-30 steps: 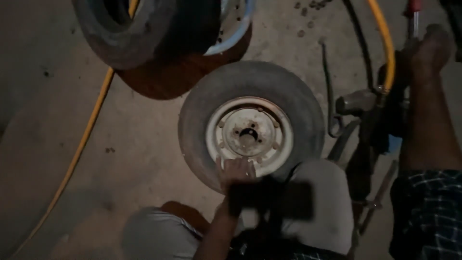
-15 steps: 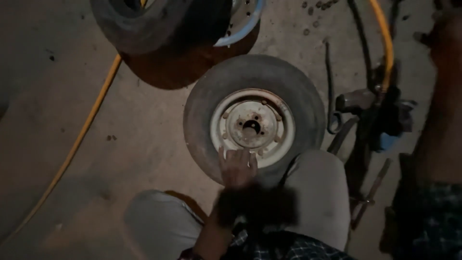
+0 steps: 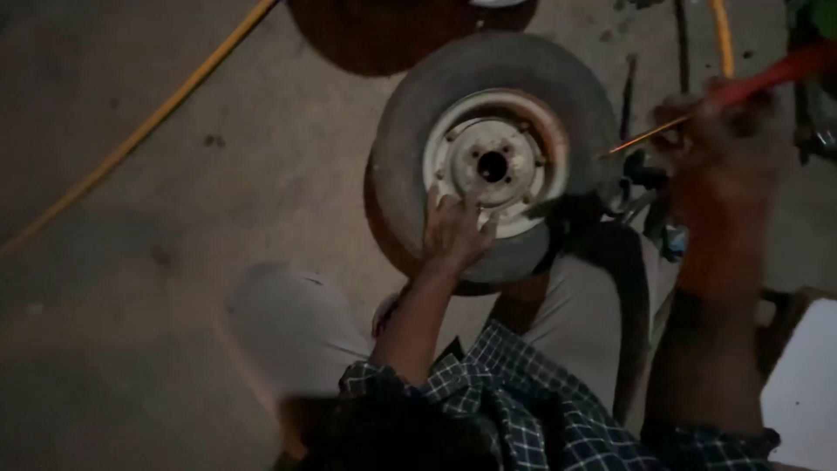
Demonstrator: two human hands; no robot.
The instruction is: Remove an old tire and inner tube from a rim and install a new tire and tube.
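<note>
Dusty concrete floor (image 3: 218, 201) is carrying a small wheel (image 3: 495, 153), which is lying flat near the person's knees. Its worn grey tyre (image 3: 410, 139) is surrounding a pale metal rim (image 3: 497, 161) with a round hub hole in the middle and several bolt holes around it.

The left hand (image 3: 455, 228) is resting on the near edge of the rim with the fingers spread and open, touching the metal and gripping nothing. The forearm is coming out of a dark checked sleeve (image 3: 488, 384), and the knees in light grey trousers (image 3: 288, 323) are showing on both sides of it.

The right hand (image 3: 719, 174) is raised beside the right edge of the tyre and is blurred. It is closed around a tool with a red handle (image 3: 776, 70) and a thin metal shaft (image 3: 645, 138), and the tip of the shaft is pointing toward the tyre's right side, just beside it; I cannot tell if it is touching.

A yellow hose (image 3: 139, 131) is running across the floor at the left, well apart from the wheel. Dark metal parts (image 3: 641, 179) are lying just right of the tyre, too dim to tell more.
</note>
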